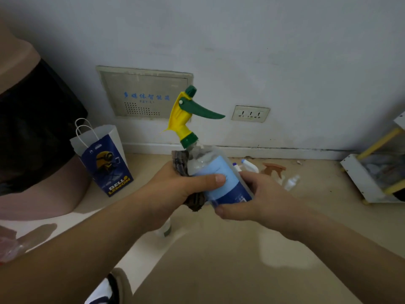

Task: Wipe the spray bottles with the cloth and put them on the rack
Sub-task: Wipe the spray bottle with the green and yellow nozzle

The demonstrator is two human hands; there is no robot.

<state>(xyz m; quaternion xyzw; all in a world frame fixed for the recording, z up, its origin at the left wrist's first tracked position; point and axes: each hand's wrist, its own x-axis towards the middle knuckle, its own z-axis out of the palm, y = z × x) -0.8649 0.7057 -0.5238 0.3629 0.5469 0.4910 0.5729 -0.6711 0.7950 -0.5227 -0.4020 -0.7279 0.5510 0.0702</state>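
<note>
left hand (182, 187) is wrapped round the cloth (180, 162) and presses it on the bottle (221, 178), thumb lying across the blue label. right hand (258, 194) is clamped on the bottle's lower end, fingers curled round it. bottle's up in the air, tilted, yellow-green trigger head on top. just behind it on the floor (219, 260) lie a white bottle (249, 165), a brown sprayer (274, 168) and a clear bottle (292, 182). rack (359, 178) sits well right of the bottle, paper bag (105, 163) off to its left.
</note>
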